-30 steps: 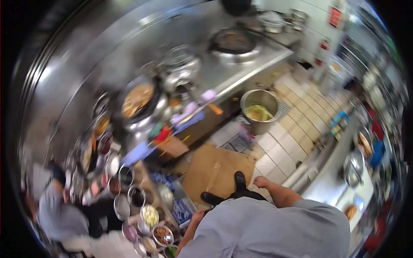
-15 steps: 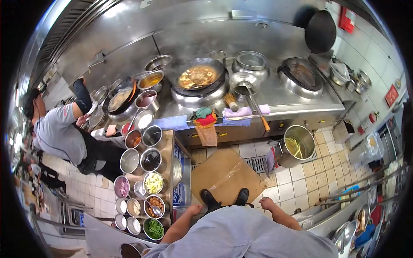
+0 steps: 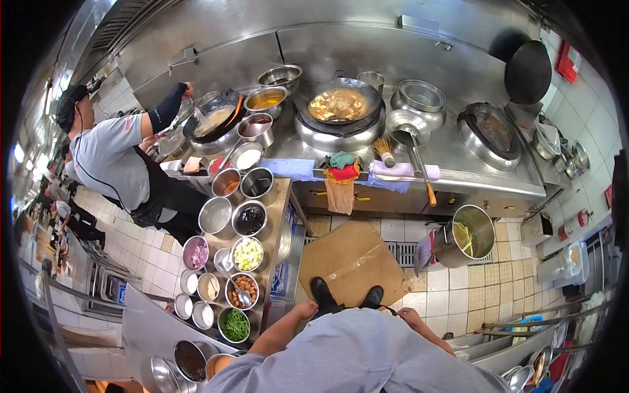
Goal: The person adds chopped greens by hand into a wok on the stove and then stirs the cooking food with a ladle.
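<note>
My left hand [image 3: 304,310] hangs beside my waist with its fingers curled in; nothing shows in it. At my other side, my right hand [image 3: 409,318] is closed too, its fingertips by a thin dark strip at my waist. What it grips, if anything, is too small to make out. Neither hand touches the cookware. Nearest my left hand is the prep counter, with a pot of green vegetables [image 3: 234,325], a pot of brown pieces [image 3: 242,291] and a pot of pale chopped vegetables [image 3: 247,254]. Ahead, a wok [image 3: 341,101] of food in brown liquid sits on the range.
A co-worker [image 3: 118,157] stands at another wok [image 3: 216,121] on the left. A ladle [image 3: 422,170] lies across a strainer [image 3: 407,128]. On the floor are a tall pot [image 3: 465,236] and flattened cardboard [image 3: 354,262]. Another wok [image 3: 488,128] sits at the right.
My view has swung left, so the range and counter appear farther right. My right hand has come nearer my waist. The co-worker's head and raised arm show more fully.
</note>
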`<action>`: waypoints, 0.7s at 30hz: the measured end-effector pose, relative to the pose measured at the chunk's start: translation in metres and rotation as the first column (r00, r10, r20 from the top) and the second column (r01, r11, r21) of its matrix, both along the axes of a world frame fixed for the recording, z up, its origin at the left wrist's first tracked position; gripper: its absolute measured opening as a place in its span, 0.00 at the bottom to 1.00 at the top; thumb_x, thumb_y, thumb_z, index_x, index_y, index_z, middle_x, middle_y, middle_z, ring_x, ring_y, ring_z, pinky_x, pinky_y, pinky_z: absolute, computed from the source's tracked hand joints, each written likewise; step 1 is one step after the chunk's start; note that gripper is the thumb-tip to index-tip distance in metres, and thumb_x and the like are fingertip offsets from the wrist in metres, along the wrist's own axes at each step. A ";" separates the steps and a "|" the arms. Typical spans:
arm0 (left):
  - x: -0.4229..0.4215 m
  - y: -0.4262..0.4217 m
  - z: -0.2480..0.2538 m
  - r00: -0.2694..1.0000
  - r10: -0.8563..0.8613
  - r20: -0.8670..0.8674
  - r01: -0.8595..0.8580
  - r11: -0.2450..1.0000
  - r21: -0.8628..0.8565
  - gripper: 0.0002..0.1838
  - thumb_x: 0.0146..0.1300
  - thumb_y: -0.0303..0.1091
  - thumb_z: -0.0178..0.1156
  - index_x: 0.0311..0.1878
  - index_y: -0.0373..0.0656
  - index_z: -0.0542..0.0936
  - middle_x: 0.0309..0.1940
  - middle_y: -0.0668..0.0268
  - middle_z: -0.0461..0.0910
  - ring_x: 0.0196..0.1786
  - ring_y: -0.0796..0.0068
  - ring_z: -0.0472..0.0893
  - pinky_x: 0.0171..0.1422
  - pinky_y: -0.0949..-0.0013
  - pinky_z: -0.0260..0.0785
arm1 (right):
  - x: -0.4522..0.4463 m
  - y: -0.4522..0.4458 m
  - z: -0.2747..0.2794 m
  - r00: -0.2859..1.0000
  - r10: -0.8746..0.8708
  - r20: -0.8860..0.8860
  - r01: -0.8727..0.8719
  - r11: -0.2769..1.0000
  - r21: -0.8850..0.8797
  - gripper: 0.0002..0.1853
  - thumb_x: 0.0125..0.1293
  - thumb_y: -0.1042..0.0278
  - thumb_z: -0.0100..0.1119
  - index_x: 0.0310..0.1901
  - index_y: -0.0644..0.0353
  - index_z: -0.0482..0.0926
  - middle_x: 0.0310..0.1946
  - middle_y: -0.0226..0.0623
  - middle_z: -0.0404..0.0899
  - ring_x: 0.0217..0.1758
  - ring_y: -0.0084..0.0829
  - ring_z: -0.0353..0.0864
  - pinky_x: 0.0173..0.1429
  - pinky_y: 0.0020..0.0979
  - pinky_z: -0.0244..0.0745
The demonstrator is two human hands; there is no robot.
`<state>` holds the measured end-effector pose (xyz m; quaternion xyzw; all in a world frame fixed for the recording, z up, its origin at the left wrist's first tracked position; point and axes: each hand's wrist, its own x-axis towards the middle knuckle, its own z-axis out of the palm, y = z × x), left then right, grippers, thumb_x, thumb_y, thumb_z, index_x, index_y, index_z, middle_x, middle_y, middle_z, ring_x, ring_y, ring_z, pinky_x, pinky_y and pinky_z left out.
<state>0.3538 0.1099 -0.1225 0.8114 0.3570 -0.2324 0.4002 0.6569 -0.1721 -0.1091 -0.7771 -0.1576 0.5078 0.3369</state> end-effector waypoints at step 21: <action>0.010 0.012 0.005 0.986 0.166 0.033 -0.163 0.984 -0.071 0.17 0.56 0.43 0.41 0.39 0.44 0.75 0.39 0.58 0.74 0.45 0.61 0.72 0.49 0.64 0.63 | 0.015 0.016 0.002 0.999 -0.052 -0.015 0.050 0.995 -0.084 0.07 0.54 0.70 0.47 0.30 0.61 0.75 0.13 0.31 0.68 0.13 0.23 0.68 0.15 0.22 0.62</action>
